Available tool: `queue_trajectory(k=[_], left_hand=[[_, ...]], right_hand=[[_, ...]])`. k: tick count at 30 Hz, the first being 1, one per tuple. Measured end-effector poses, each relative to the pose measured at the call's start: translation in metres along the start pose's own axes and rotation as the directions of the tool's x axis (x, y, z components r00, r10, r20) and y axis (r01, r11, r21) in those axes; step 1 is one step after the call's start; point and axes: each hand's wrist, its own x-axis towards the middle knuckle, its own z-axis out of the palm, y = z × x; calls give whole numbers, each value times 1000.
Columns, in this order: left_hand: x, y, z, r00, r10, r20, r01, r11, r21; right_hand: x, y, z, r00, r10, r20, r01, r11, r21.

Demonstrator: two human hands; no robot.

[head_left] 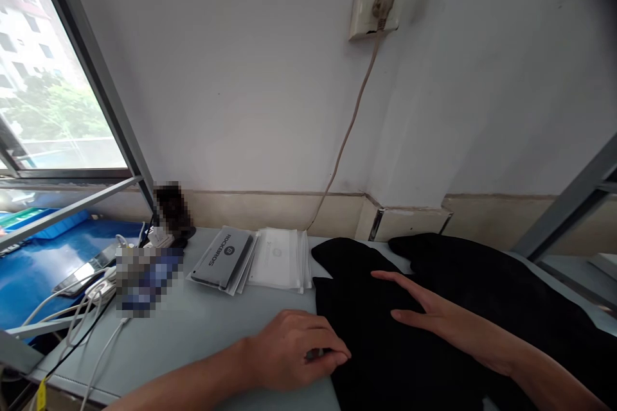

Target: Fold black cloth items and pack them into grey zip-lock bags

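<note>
Black cloth (pixel 380 372) lies spread over the right half of the grey table, its far end forming rounded lobes. My right hand (pixel 424 308) rests over it, thumb and fingers spread apart, with nothing held. At the cloth's left edge is my left hand (pixel 303 350), curled, thumb and fingertips brought together over the black cloth. Whether a bit of cloth is pinched between those fingertips I cannot make out. Beyond my left hand, a grey printed pouch (pixel 224 260) tops a small stack, beside a pile of frosted white plastic bags (pixel 276 258).
White cables (pixel 96 295) and a power strip (pixel 103 286) lie at the table's left end, near blurred items. A plug sits in a wall socket (pixel 380 3), its cord hanging behind the table. Grey metal frame bars (pixel 573 199) stand at both sides.
</note>
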Motion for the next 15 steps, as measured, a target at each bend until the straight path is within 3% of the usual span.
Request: queue_trajectory(k=[4, 6, 9, 11, 15], left_hand=[[1, -13, -13, 991, 72, -116, -51, 983, 176], [2, -24, -22, 977, 68, -200, -4, 953, 303], [2, -42, -32, 944, -71, -323, 226, 852, 473], [1, -53, -34, 919, -183, -349, 359, 755, 549], [-3, -68, -29, 902, -326, -281, 431, 672, 603]], right_hand=[[0, 6, -10, 998, -58, 28, 61, 988, -144], [0, 8, -19, 998, -64, 29, 69, 981, -184], [1, 9, -37, 996, -87, -19, 80, 971, -224], [3, 8, -50, 993, -102, -66, 81, 960, -268], [6, -3, -59, 987, -108, -121, 44, 897, -440]])
